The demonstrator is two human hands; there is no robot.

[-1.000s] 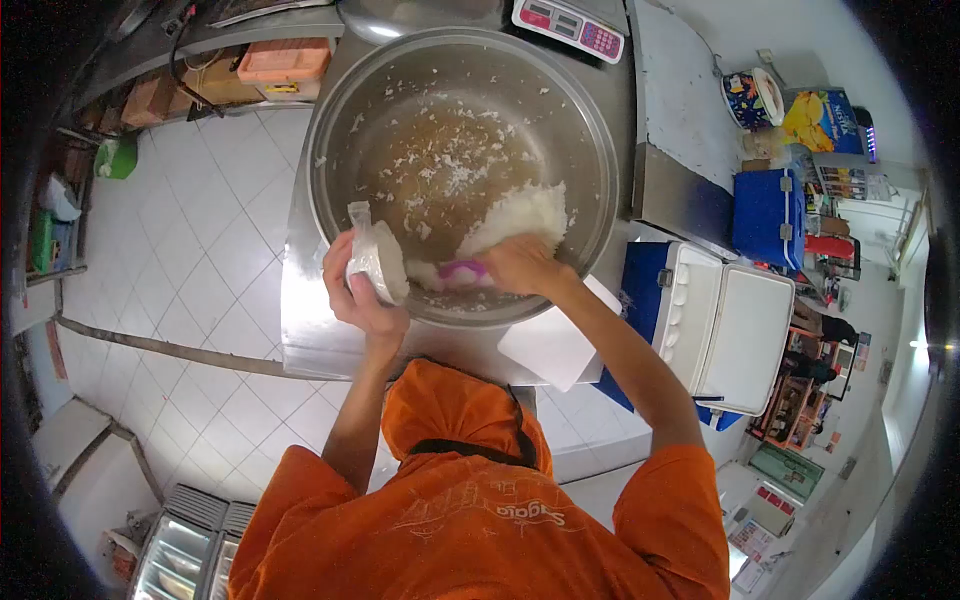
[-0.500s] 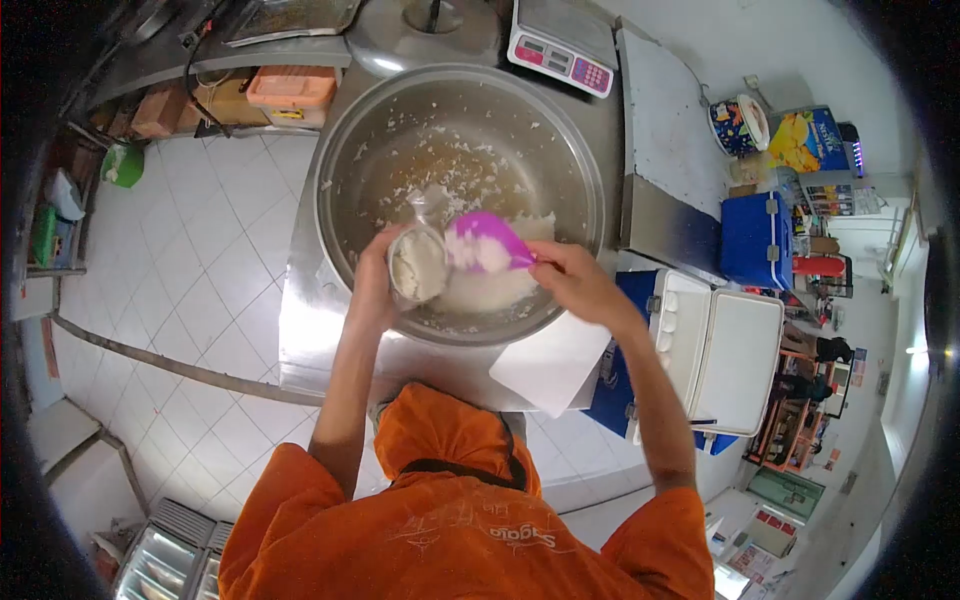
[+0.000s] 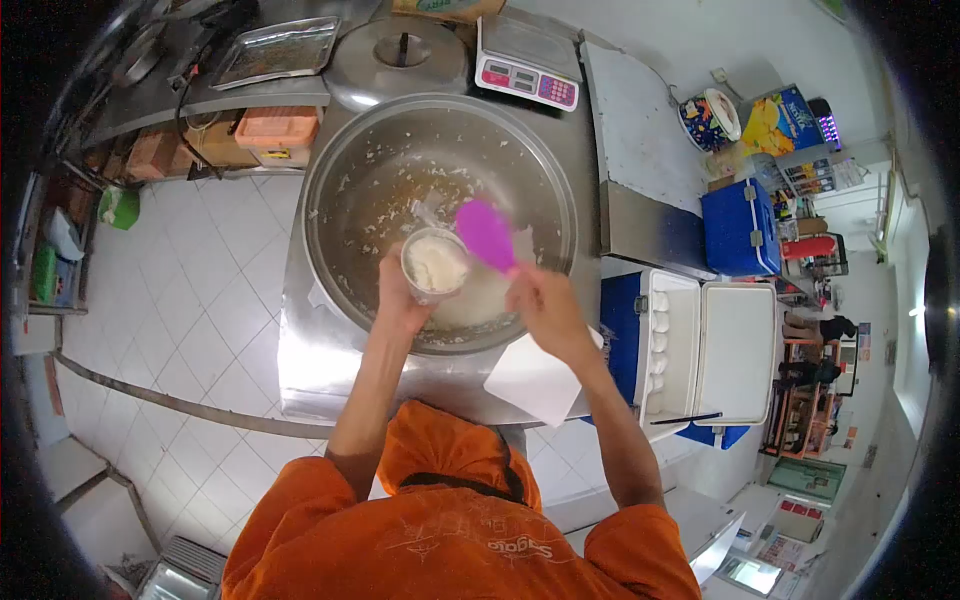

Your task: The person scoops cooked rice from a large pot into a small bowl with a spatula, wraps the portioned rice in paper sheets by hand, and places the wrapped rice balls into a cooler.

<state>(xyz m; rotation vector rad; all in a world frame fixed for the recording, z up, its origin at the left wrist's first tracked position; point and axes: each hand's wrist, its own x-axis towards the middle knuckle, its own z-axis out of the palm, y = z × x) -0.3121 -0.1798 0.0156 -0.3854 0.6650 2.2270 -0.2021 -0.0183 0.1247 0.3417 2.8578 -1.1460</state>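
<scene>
My left hand [image 3: 400, 300] is wrapped round a clear cup [image 3: 436, 263] filled with a white, crumbly food, held over the near part of a large round metal pan [image 3: 315, 215]. Beside the cup, my right hand [image 3: 540, 300] grips the handle of a purple paddle spoon [image 3: 484, 235], whose blade is raised near the cup's rim. Inside the pan lies a mass of the white food [image 3: 480, 302], partly behind the hands, with loose bits scattered over the bottom.
A digital scale [image 3: 528, 78], a metal lid [image 3: 398, 60] and a metal tray [image 3: 278, 52] stand beyond the pan. A white sheet [image 3: 535, 380] lies at the near table edge. To the right is an open blue cooler [image 3: 735, 350].
The spoon came up from the white food and now shows a bare-looking purple blade beside the cup. My left hand brought the cup rightward over the pan, its opening now facing up.
</scene>
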